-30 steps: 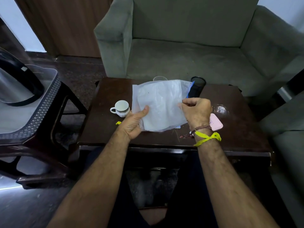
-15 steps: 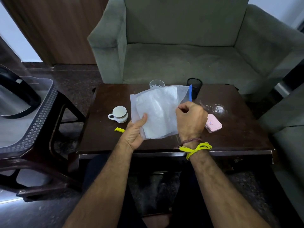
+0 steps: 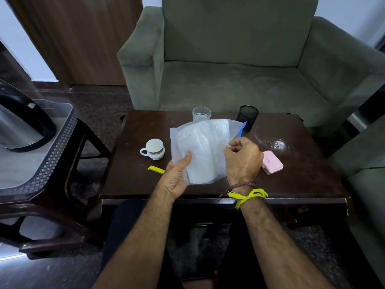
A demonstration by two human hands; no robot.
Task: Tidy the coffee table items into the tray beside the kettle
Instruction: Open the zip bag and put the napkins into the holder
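Both of my hands hold a translucent white plastic bag point(image 3: 203, 147) with a blue strip at its top corner, above the dark wooden coffee table point(image 3: 133, 184). My left hand point(image 3: 177, 178) pinches its lower left edge with the thumb on top. My right hand point(image 3: 242, 160) grips its right edge with closed fingers. On the table lie a white teacup point(image 3: 154, 149), a yellow clip point(image 3: 156, 169), a pink case point(image 3: 271, 162), a clear glass point(image 3: 201, 114), a black mesh cup point(image 3: 247, 115) and a clear glass bowl point(image 3: 275, 142). The grey tray point(image 3: 52, 163) with the steel kettle point(image 3: 20, 126) is at the left.
The tray rests on a dark plastic stool point(image 3: 68, 205) left of the table, with a gap of floor between them. A grey armchair point(image 3: 229, 65) stands behind the table, and another grey seat point(image 3: 366, 176) is at the right edge. My knees are under the table's near edge.
The view has tilted down and the glass behind the bag has come into sight. My hands have stayed on the bag's two edges, with the bag lower and flatter over the table.
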